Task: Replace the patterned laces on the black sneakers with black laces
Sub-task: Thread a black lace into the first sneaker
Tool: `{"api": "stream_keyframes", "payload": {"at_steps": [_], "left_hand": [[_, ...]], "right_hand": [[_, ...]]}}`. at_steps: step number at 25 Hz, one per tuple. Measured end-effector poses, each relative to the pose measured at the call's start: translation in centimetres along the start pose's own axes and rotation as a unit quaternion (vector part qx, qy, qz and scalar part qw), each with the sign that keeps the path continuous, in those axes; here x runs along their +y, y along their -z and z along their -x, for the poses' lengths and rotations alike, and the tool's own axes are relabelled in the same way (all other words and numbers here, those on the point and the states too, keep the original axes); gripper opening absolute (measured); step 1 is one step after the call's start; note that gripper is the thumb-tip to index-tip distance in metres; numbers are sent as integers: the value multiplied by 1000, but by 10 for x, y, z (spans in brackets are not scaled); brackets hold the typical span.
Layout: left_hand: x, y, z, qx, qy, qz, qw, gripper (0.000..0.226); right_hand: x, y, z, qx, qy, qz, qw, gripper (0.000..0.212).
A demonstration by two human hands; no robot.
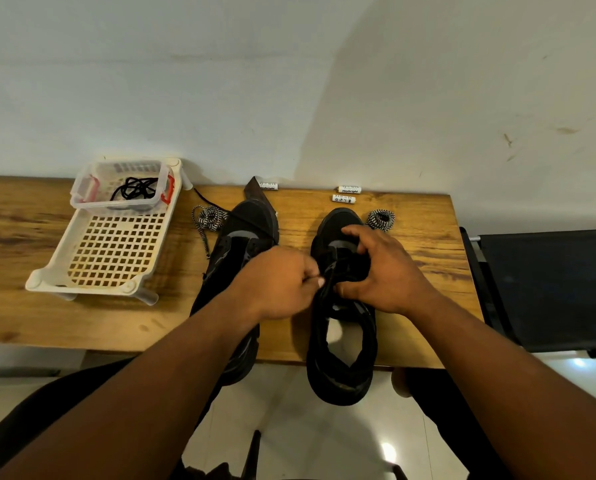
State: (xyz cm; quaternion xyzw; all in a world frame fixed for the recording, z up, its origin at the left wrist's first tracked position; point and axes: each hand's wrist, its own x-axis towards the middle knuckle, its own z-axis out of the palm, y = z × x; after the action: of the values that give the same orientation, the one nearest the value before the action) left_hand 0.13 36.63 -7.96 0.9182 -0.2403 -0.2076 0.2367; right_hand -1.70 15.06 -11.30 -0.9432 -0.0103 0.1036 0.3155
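Both hands at the right sneaker (338,344) on the table (428,237): left hand (282,285) pinching the black lace (326,289) taut, right hand (383,268) curled over the tongue to steady it. Patterned laces (210,216) set aside; spare black lace in the clear box (88,199).

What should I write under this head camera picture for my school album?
Both hands, left hand and right hand, work at a black sneaker beside coiled patterned laces.

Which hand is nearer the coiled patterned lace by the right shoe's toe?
Right. The right hand rests on the right sneaker, just below the coiled patterned lace. The left hand sits farther off, left of that shoe.
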Motion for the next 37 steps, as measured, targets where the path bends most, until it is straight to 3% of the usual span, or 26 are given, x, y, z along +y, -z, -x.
{"api": "stream_keyframes", "payload": {"at_steps": [2,3,6,7,8,9,10,11,12,13,14,16,19,21,22,24,25,26,27,29,31,33,35,37], "left_hand": [[6,7,1,79,23,233,969,25],[10,12,1,115,21,376,919,26],[16,27,-3,101,-24,723,683,24],[19,30,-4,91,-21,758,646,23],[21,30,-5,96,0,733,673,23],[21,30,-6,110,24,631,767,23],[19,25,-8,120,43,439,889,23],[15,18,-9,101,44,221,969,24],[11,10,-9,51,49,59,996,28],[9,5,-8,-4,64,-9,998,34],[7,3,-8,-36,71,3,997,39],[11,13,-6,-20,73,156,985,40],[18,36,-9,96,82,438,890,39],[16,41,-9,132,71,512,846,42],[15,39,-9,142,65,486,860,42],[9,31,-11,184,50,280,941,33],[6,27,-12,220,46,169,960,27],[6,26,-14,260,50,111,958,20],[7,27,-14,291,65,117,947,17],[10,32,-15,286,98,241,922,18],[20,39,-13,189,143,413,879,21],[32,41,-11,108,172,513,834,23],[37,38,-13,105,177,531,822,24],[39,35,-15,138,183,525,819,25]], "right_hand": [[0,2,-1,-4,-4,-3,1000,104],[1,3,-1,-5,-6,-4,1000,105],[0,3,0,-4,-3,-5,1000,106],[0,3,1,-3,0,-4,1000,105],[0,3,1,-2,2,-3,1000,105],[0,4,1,-2,2,-4,1000,105],[0,4,2,-2,1,-6,1000,105],[0,4,1,-2,0,-10,1000,105],[-1,5,1,-2,0,-13,1000,105],[-1,5,1,-3,-1,-14,1000,105],[-1,6,0,-4,-3,-13,1000,105],[-2,7,0,-8,-6,-11,1000,104],[-3,8,1,-14,-14,-16,1000,101],[-4,10,1,-16,-24,-23,999,100],[-5,11,1,-17,-25,-27,999,100],[-6,11,1,-22,-22,-30,999,99],[-6,12,2,-26,-24,-28,999,98],[-7,13,2,-33,-26,-26,999,97],[-8,15,3,-43,-30,-28,998,95],[-11,21,6,-41,-34,-83,995,79],[-16,26,7,22,-11,-206,978,44],[-28,27,10,51,36,-322,945,21],[-42,22,14,-3,57,-399,915,32],[-49,23,17,-68,15,-415,907,35]]}}
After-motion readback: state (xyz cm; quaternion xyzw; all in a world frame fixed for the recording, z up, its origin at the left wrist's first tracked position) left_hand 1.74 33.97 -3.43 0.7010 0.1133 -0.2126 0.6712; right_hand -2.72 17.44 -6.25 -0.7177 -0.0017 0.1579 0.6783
